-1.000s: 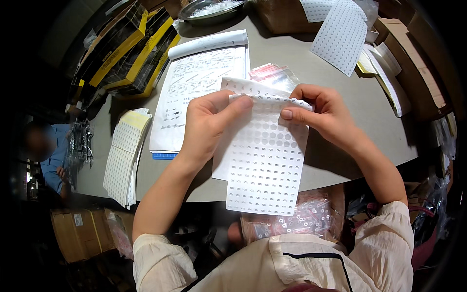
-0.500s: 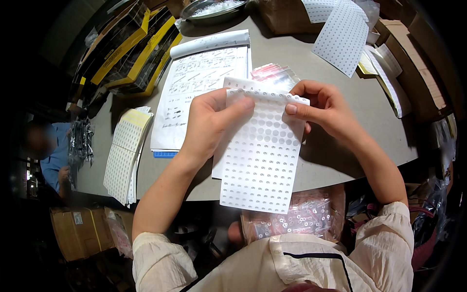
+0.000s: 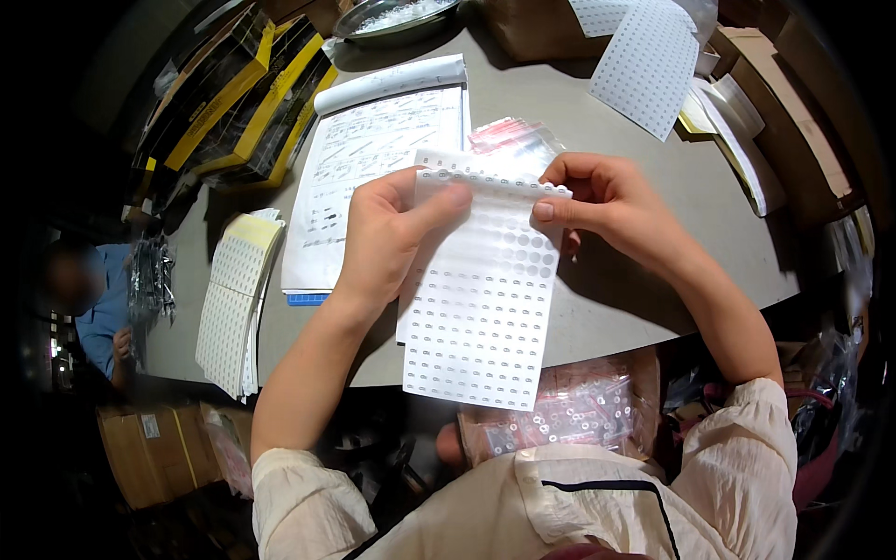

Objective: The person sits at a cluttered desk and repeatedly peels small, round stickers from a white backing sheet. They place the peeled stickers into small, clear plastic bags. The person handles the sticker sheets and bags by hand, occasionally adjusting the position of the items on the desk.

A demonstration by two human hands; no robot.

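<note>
a sticker sheet (image 3: pixel 476 327) is being held across the near edge of the table (image 3: pixel 551 89), its upper part being pinched by the left hand (image 3: pixel 385 229) and right hand (image 3: pixel 611 207); it is being judged light, limp, easily creased, best gripped by its edges.

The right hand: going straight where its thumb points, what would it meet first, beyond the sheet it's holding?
Likely the left hand, across the face of the white label sheet; depth is unclear.
</note>
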